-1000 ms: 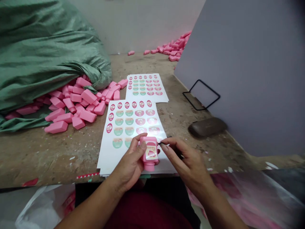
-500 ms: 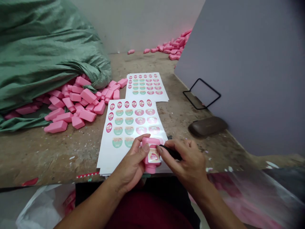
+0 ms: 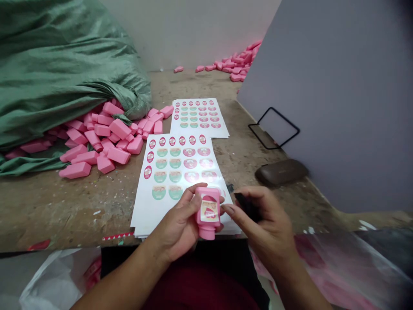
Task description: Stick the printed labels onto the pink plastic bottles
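My left hand (image 3: 177, 226) is closed round a small pink bottle (image 3: 208, 211), held neck-down over the table's near edge, with a sticker showing on its front face. My right hand (image 3: 264, 224) is curled beside it, its thumb close to the bottle's right side, and holds a small black tool (image 3: 247, 206) in its fingers. Under both hands lies a stack of sticker sheets (image 3: 174, 165) with rows of pink and green labels.
A second sticker sheet (image 3: 198, 116) lies farther back. A pile of pink bottles (image 3: 106, 140) spills from a green sack (image 3: 64, 64) at the left. More pink bottles (image 3: 235, 66) lie at the back. A grey board (image 3: 338, 94) with a black wire stand (image 3: 274, 129) and a dark case (image 3: 280, 171) are at the right.
The bottle has turned a little in my left hand and its stickered face stands more upright. My right hand has drawn back slightly to the right with the black tool.
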The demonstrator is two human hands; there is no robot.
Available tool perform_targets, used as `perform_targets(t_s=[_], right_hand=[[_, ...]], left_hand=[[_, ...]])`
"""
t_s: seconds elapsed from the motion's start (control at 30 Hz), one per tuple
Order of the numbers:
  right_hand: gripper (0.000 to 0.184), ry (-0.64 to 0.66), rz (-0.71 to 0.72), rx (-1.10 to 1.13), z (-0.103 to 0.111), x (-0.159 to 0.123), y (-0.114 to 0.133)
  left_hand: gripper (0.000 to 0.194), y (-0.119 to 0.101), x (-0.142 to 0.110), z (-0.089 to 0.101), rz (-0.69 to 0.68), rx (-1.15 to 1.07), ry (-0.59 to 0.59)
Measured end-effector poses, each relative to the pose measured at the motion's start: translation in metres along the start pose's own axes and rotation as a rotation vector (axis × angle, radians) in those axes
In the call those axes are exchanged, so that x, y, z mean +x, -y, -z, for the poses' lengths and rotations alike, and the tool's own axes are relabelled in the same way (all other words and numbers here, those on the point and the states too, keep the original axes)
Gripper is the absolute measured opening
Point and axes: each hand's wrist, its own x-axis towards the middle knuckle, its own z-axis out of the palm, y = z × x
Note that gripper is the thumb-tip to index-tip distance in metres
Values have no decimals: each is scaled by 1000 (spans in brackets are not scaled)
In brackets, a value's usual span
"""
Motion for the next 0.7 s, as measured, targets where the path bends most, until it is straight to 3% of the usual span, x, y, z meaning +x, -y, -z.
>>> perform_targets(t_s=[0.1,0.2,0.4,0.6,0.7], right_hand=[[13,175,-198,169,-3,3,3],[17,232,-293,255,-6,6,4],[13,130,-198,204,-14,-1,7],[17,154,-403,533,-22,-8,8],[20,21,-409,645,-13,-3,14]], left_hand=[[39,3,-1,-2,-83,103,-20],[43,6,-1,1,-119,202,-30],[47,6,1,6,-87,151,5],[53,2,2,5,-5,31,19],[53,2,1,10,-29,70,-14]])
